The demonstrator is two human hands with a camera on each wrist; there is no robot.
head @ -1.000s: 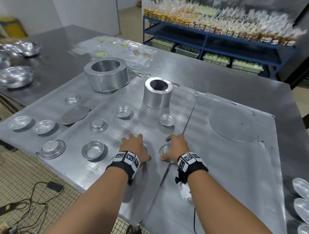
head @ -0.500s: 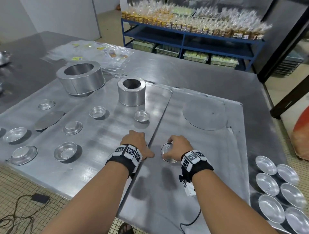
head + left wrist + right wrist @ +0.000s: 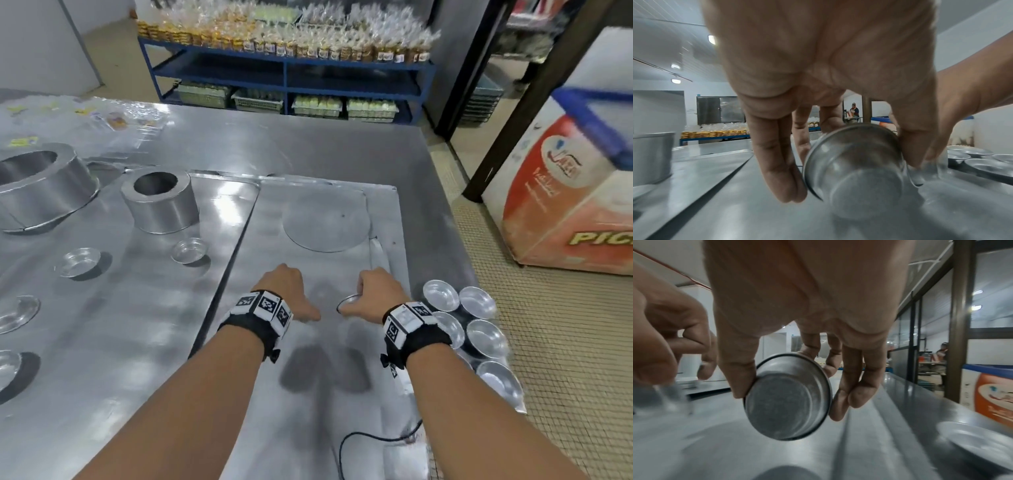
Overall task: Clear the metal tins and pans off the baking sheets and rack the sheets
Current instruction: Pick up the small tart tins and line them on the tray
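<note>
Each of the hands, left hand point(image 3: 289, 291) and right hand point(image 3: 371, 294), pinches one small tin point(image 3: 789, 395), carrying both over the baking sheet point(image 3: 308, 394); next, set them by the tins point(image 3: 479, 329) on the surface point(image 3: 308, 144).

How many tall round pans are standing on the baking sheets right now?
2. The wide pan stands at the far left, cut by the frame edge; the narrower pan stands just to its right. More may sit out of view to the left.
</note>
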